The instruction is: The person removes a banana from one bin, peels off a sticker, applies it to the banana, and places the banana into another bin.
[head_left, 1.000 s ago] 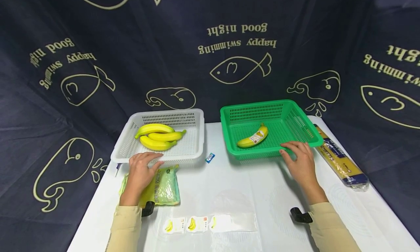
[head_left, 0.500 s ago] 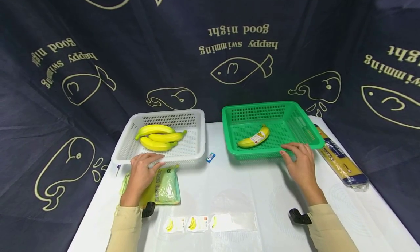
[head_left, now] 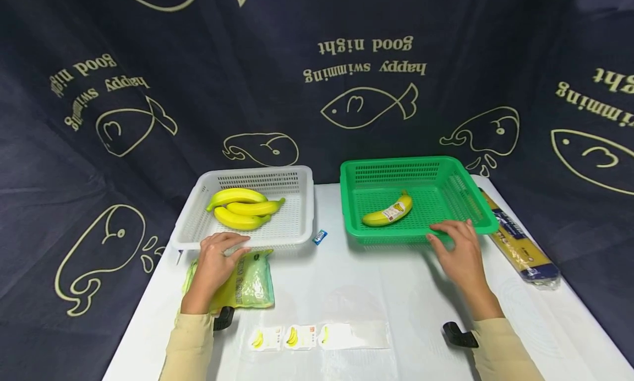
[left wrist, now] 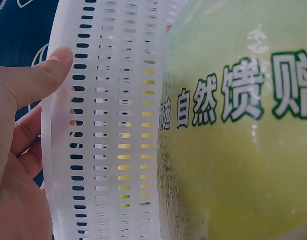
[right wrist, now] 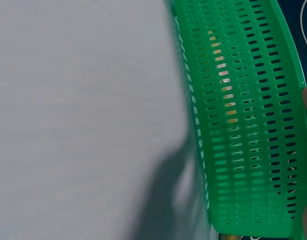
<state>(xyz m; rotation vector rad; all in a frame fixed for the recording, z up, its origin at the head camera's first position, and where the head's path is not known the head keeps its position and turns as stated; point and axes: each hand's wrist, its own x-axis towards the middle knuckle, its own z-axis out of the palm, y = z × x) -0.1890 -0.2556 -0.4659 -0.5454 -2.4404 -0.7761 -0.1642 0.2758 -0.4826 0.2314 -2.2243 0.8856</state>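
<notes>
My left hand [head_left: 215, 262] pinches the front rim of a white plastic basket [head_left: 306, 227], its thumb [left wrist: 58, 62] against the outer wall and its fingers over the rim. Several yellow bananas [head_left: 240, 220] lie inside that basket. On the right, my right hand [head_left: 460, 254] grips the front rim of a green perforated basket [head_left: 349, 216]; only bits of finger and thumb show in the right wrist view. One banana [head_left: 388, 213] with a white label lies in the green basket. Beneath my left hand is a green-yellow plastic packet [head_left: 255, 284] with printed characters.
Banana-print stickers [head_left: 299, 337] on a clear strip lie at the table's near side. A small blue packet [head_left: 320, 237] sits between the baskets. A yellow and dark-blue pasta bag [head_left: 525, 254] lies along the right edge. A dark curtain [head_left: 277, 50] hangs behind the white table [head_left: 346, 282].
The green basket has shifted slightly right and toward me with my right hand on its rim. The view has drifted a little; my left hand keeps its hold on the white basket.
</notes>
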